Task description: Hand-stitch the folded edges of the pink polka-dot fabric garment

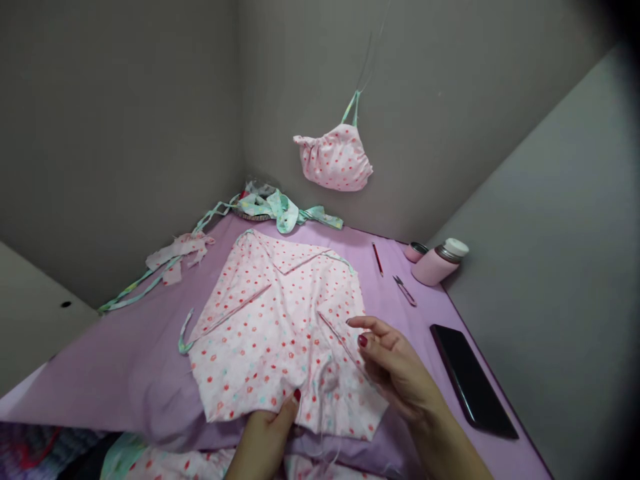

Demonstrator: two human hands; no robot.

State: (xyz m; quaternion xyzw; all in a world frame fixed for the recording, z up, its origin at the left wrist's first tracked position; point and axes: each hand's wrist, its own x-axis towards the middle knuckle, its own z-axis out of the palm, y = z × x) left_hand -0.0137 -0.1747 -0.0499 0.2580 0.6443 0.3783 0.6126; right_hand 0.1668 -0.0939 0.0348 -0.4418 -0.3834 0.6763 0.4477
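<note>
Spotted cloth: the pink-dotted piece [250, 337] is lying spread on the lilac cover [120, 373], its lower edge facing the wearer, several pleats and folds running across it.
Left hand: the left hand [265, 430] is gripping the lower edge near its middle, thumb pressing on top, fingers hiding underneath.
Right hand: the right hand [400, 373] is hovering at the cloth's right side, thumb and forefinger standing apart, the other fingers curling in; whether it is holding a needle or thread end, I cannot tell.
Thread: a pale strand [321, 427] is apparently looping below the left thumb, though blur is obscuring its path.
Green tie: a narrow tie [185, 337] is curling off the left edge.
Right of cloth: snips [405, 291] are lying near a pencil [377, 259], and a phone [473, 380] is resting beyond the right hand.
Snag risk: slack strand could be knotting or catching under the edge if the right hand were pulling fast.
Pucker risk: a tight pull against the left thumb could be gathering the edge unevenly.
Layer risk: dotted fabric on the lap [170, 463] is sitting just below, so a careless pinch could be catching both.
</note>
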